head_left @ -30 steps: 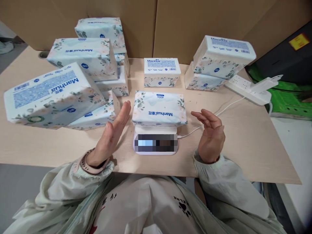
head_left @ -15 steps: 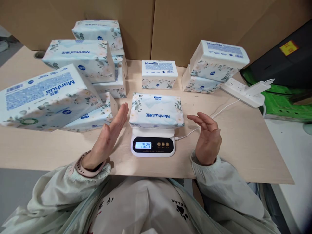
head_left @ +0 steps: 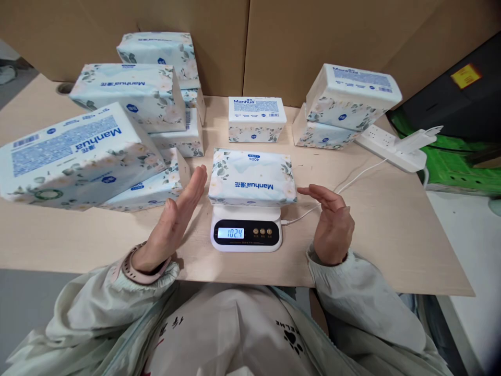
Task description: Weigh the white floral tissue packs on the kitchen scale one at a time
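Note:
A floral tissue pack (head_left: 252,175) rests on a white digital kitchen scale (head_left: 246,246), whose lit display (head_left: 230,233) reads 102.4. To the left of the pack, my left hand (head_left: 174,224) is held upright with its fingers stretched out, touching nothing. My right hand (head_left: 332,227) stands to the right of the pack, fingers extended and slightly bent, their tips just short of its side. Neither hand holds anything. The pack hides most of the scale's weighing plate.
Several tissue packs (head_left: 129,96) are stacked at the left. One pack (head_left: 256,125) lies behind the scale, and two are stacked (head_left: 348,99) at the back right. A white cable (head_left: 360,173) runs from the scale toward a power strip (head_left: 391,149). Cardboard (head_left: 313,36) stands behind.
My right hand has shifted slightly left, its fingertips nearer the pack on the scale. My left hand, the pack and the displayed reading look the same.

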`<state>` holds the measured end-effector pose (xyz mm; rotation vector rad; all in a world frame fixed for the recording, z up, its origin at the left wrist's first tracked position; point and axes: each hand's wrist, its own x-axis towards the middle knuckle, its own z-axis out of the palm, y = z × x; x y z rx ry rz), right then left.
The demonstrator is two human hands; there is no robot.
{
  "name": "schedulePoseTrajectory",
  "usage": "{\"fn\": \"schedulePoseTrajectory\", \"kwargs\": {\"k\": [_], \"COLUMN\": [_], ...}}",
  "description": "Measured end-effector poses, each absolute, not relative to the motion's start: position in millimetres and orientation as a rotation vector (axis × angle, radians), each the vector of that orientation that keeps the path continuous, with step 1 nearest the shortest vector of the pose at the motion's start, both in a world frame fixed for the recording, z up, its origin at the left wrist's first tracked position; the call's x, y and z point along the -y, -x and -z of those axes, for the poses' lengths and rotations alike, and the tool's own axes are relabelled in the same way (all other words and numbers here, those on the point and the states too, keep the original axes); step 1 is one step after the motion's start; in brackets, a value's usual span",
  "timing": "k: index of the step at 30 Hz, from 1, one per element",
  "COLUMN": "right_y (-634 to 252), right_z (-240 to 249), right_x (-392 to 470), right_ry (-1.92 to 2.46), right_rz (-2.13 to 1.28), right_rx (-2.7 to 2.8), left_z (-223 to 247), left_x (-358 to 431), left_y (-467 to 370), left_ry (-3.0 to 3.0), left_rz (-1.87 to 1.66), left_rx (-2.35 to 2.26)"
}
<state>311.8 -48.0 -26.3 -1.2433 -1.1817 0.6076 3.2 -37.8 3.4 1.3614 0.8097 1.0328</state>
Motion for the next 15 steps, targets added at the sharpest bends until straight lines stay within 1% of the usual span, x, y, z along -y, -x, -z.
{"fn": "schedulePoseTrajectory", "kwargs": {"k": [15], "right_y": [-315.3], "right_z": [29.7], "right_x": [47.0], "right_ry": [1.236], "right_rz": [-0.598], "right_rx": [1.28], "left_z": [-3.6], "left_x": [39.0], "left_y": [-3.8], "left_ry": [-1.327], "left_rz": [-1.069], "left_rx": [-0.855]}}
